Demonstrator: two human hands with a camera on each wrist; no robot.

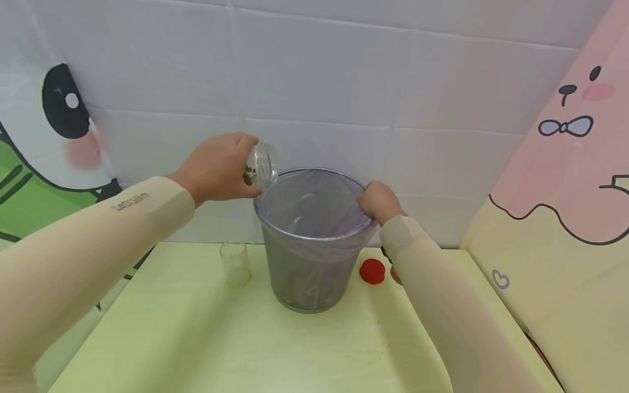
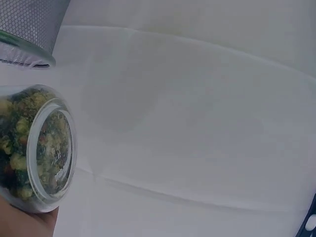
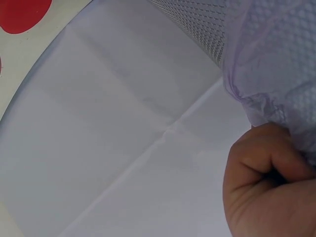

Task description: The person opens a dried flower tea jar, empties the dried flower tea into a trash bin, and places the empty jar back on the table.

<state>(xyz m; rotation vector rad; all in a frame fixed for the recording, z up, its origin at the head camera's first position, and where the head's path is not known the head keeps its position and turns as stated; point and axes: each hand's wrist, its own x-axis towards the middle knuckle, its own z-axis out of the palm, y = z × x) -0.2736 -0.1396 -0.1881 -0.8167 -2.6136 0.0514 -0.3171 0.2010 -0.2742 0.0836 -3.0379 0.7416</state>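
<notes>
My left hand (image 1: 218,166) grips a clear jar (image 1: 266,164), tipped on its side at the left rim of a mesh wastebasket (image 1: 307,284). Its open mouth faces the basket. Green and yellow chunky contents (image 2: 17,143) show through the jar wall in the left wrist view. A thin, pale purple bin liner (image 1: 324,251) lines the basket and folds over its rim. On the opposite side, my right hand (image 1: 380,201) holds the rim and liner with curled fingers; the right wrist view shows the liner (image 3: 266,98) bunched beside the fist.
Left of the wastebasket, a clear glass (image 1: 236,267) stands on the pale yellow table (image 1: 245,349). A red lid (image 1: 372,271) lies to the right, with a reddish-brown round thing (image 1: 395,275) partly hidden by my right sleeve. Behind hangs a white creased sheet (image 1: 324,82).
</notes>
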